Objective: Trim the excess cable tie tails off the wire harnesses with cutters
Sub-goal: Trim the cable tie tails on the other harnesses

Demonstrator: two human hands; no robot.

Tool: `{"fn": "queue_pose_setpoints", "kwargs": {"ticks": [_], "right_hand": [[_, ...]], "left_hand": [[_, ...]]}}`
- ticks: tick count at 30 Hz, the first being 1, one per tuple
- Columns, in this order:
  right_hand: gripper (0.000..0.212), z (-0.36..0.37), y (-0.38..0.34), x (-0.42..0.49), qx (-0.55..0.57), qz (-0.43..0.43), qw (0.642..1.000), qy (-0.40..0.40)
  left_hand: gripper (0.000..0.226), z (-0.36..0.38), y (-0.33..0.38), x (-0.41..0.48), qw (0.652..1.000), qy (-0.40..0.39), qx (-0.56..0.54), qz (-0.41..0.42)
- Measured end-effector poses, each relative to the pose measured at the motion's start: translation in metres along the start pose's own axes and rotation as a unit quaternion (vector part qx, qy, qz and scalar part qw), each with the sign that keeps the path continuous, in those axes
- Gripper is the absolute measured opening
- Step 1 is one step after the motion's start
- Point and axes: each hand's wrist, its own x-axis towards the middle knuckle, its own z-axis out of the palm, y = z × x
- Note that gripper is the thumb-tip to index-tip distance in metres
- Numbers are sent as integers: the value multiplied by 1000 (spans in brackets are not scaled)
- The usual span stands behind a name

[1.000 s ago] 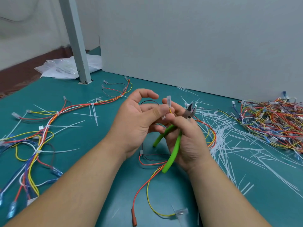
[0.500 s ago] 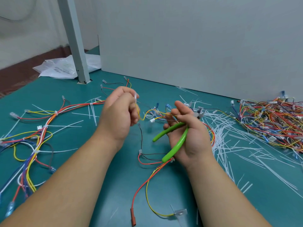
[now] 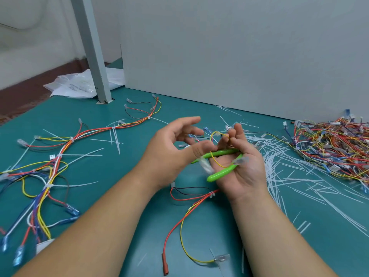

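My right hand [image 3: 242,172] is turned palm up with the green-handled cutters [image 3: 220,173] lying across it; the jaws are hidden behind the fingers. A thin yellow wire [image 3: 214,156] of the harness loops over those fingers and across the handles, with blurred clear terminals hanging beside it. Just to the left, my left hand [image 3: 169,148] has its fingers spread, and its thumb reaches toward the upper handle. The harness [image 3: 210,194] trails down over the green table [image 3: 123,196], bound by a white tie.
A long harness [image 3: 69,140] with white tie tails sticking out lies at the left. A tangled pile of harnesses [image 3: 329,144] sits at the right, with cut white tails [image 3: 279,168] heaped between. Behind stand a grey post [image 3: 93,56], a grey panel [image 3: 239,56] and plastic bags [image 3: 75,86].
My left hand pinched a wire and drew it left; now it has opened and come back beside the right hand. My right hand has rolled palm up with the cutters.
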Motion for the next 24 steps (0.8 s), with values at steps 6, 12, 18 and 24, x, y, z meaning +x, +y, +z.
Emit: {"fn": "queue_pose_setpoints", "kwargs": {"ticks": [6, 12, 18, 24], "right_hand": [[38, 2, 11, -3, -77, 17, 997, 15], [37, 1, 13, -2, -124, -12, 992, 20], [36, 1, 15, -1, -139, -39, 989, 31], [34, 1, 14, -2, -140, -45, 989, 29]], "left_hand": [[38, 2, -7, 0, 999, 0, -32, -27], [12, -2, -11, -1, 983, 70, 150, 79], [24, 0, -10, -1, 998, 24, 53, 37], [67, -15, 1, 0, 990, -55, -125, -44]]}}
